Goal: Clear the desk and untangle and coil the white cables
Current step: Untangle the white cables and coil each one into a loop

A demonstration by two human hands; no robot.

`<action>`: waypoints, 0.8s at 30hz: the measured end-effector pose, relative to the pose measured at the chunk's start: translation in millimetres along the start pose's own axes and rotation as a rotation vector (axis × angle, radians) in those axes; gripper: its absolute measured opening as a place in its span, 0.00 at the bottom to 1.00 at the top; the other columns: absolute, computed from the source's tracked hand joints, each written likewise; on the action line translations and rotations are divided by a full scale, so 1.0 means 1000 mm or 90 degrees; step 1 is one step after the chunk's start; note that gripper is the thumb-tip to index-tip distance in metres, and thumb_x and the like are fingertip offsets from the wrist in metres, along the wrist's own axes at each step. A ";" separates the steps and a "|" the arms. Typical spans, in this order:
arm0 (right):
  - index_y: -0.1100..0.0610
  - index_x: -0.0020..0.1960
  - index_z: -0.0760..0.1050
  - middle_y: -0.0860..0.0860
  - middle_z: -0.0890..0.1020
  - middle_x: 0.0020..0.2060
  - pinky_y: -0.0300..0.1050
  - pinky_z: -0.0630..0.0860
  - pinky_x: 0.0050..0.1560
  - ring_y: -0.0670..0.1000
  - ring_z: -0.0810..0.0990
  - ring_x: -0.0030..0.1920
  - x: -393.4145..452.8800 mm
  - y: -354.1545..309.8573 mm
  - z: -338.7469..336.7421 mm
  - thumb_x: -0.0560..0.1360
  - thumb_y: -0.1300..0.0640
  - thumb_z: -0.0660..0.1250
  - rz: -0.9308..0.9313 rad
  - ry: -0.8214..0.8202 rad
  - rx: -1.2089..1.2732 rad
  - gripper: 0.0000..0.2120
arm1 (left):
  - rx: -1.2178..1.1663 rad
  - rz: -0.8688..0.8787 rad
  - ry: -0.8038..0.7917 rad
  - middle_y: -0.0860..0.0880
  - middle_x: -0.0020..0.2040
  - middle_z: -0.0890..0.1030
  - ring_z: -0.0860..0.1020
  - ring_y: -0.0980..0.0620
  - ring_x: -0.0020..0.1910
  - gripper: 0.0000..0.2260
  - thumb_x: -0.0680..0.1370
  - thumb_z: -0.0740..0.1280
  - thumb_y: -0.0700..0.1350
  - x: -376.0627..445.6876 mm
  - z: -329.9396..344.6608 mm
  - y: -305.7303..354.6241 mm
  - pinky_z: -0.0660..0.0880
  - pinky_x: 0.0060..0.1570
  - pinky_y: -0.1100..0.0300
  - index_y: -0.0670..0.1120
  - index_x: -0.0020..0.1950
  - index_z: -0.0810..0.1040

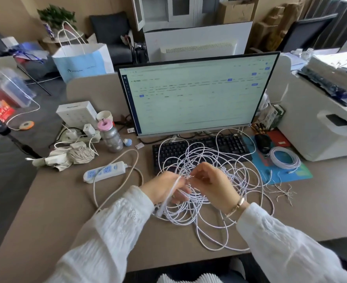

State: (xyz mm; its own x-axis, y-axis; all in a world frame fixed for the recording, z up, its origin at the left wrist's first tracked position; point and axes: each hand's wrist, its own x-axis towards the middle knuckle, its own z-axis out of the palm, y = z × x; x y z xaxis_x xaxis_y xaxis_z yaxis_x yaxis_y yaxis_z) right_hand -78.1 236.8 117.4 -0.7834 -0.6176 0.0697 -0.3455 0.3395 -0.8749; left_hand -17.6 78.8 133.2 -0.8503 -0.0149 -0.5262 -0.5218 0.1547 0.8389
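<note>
- Left hand (166, 187): fingers curled round a bunch of strands of the white cable tangle (209, 180), held just above the desk (66, 201).
- Right hand (211, 182): fingertips pinch one strand beside the left hand.
- Tangle sprawls over the desk front and the black keyboard (201, 149).
- One coiled white cable (284, 158) lies on the blue mat (278, 166), right of the keyboard.

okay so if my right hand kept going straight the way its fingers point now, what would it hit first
Most likely your left hand: the right hand points leftward at it, both pinching strands of the tangled white cable. The gap between them looks tiny, though depth is unclear.
</note>
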 end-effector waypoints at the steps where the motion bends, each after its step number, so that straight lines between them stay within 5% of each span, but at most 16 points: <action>1: 0.55 0.45 0.75 0.50 0.82 0.36 0.40 0.77 0.35 0.48 0.79 0.33 0.001 -0.003 0.003 0.74 0.62 0.70 0.012 0.012 0.009 0.05 | 0.027 0.000 -0.011 0.41 0.44 0.83 0.80 0.44 0.40 0.11 0.82 0.61 0.44 -0.002 0.003 0.000 0.75 0.38 0.55 0.39 0.49 0.78; 3: 0.57 0.45 0.75 0.50 0.82 0.35 0.37 0.74 0.30 0.46 0.76 0.30 0.000 -0.008 0.007 0.77 0.58 0.67 0.070 0.011 0.105 0.03 | 0.163 0.028 0.019 0.46 0.35 0.80 0.75 0.48 0.32 0.14 0.83 0.59 0.47 -0.007 0.004 0.000 0.71 0.33 0.56 0.43 0.44 0.78; 5: 0.62 0.49 0.75 0.52 0.82 0.36 0.36 0.69 0.28 0.46 0.71 0.28 -0.004 -0.011 0.007 0.77 0.49 0.65 0.143 -0.023 0.268 0.15 | 0.335 0.072 0.096 0.50 0.32 0.75 0.73 0.50 0.33 0.15 0.83 0.56 0.50 -0.011 0.003 -0.001 0.66 0.34 0.57 0.47 0.42 0.76; 7: 0.61 0.53 0.75 0.50 0.82 0.38 0.38 0.74 0.33 0.46 0.75 0.31 -0.008 -0.012 0.008 0.70 0.44 0.70 0.159 -0.069 0.300 0.22 | 0.471 0.092 0.166 0.49 0.37 0.77 0.75 0.47 0.40 0.13 0.83 0.56 0.48 -0.011 0.001 -0.004 0.65 0.37 0.57 0.47 0.44 0.76; 9: 0.57 0.53 0.76 0.50 0.83 0.43 0.45 0.81 0.44 0.49 0.83 0.40 -0.011 -0.006 0.013 0.68 0.52 0.76 0.120 -0.093 0.196 0.18 | 0.523 0.090 0.178 0.47 0.43 0.80 0.77 0.45 0.46 0.10 0.81 0.58 0.46 -0.009 -0.001 -0.009 0.69 0.42 0.57 0.45 0.49 0.78; 11: 0.55 0.52 0.78 0.50 0.85 0.43 0.50 0.82 0.45 0.51 0.84 0.41 -0.011 0.001 0.014 0.70 0.59 0.75 0.074 -0.088 0.090 0.12 | 0.426 0.072 0.120 0.48 0.35 0.76 0.76 0.46 0.36 0.08 0.80 0.61 0.44 -0.006 -0.004 -0.011 0.69 0.37 0.57 0.45 0.46 0.78; 15: 0.60 0.49 0.81 0.52 0.85 0.36 0.41 0.75 0.31 0.46 0.77 0.29 -0.010 0.004 0.007 0.73 0.59 0.72 0.053 -0.090 0.109 0.06 | -0.066 -0.036 -0.073 0.52 0.27 0.63 0.61 0.57 0.20 0.06 0.81 0.61 0.40 -0.011 -0.018 -0.005 0.63 0.20 0.65 0.43 0.44 0.73; 19: 0.60 0.49 0.81 0.49 0.84 0.32 0.35 0.75 0.29 0.43 0.78 0.27 -0.010 0.006 0.007 0.73 0.60 0.72 0.038 -0.088 0.113 0.06 | -0.141 -0.063 -0.172 0.53 0.25 0.59 0.58 0.59 0.18 0.10 0.83 0.59 0.44 -0.015 -0.027 -0.007 0.59 0.18 0.67 0.41 0.45 0.74; 24: 0.56 0.49 0.83 0.53 0.82 0.34 0.35 0.72 0.31 0.45 0.76 0.30 -0.012 0.013 0.012 0.74 0.44 0.64 0.055 -0.137 0.145 0.16 | -0.208 -0.038 -0.198 0.54 0.25 0.57 0.55 0.60 0.19 0.12 0.82 0.59 0.47 -0.018 -0.042 -0.010 0.54 0.16 0.69 0.43 0.41 0.74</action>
State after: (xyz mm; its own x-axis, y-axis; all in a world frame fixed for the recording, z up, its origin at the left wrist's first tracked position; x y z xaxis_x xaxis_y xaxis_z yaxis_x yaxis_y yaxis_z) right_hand -66.4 240.2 99.6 -0.6688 -0.7377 -0.0921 -0.1384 0.2453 -0.9595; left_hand 0.4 35.6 139.8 -0.7833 0.2902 -0.5497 -0.6058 -0.1584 0.7797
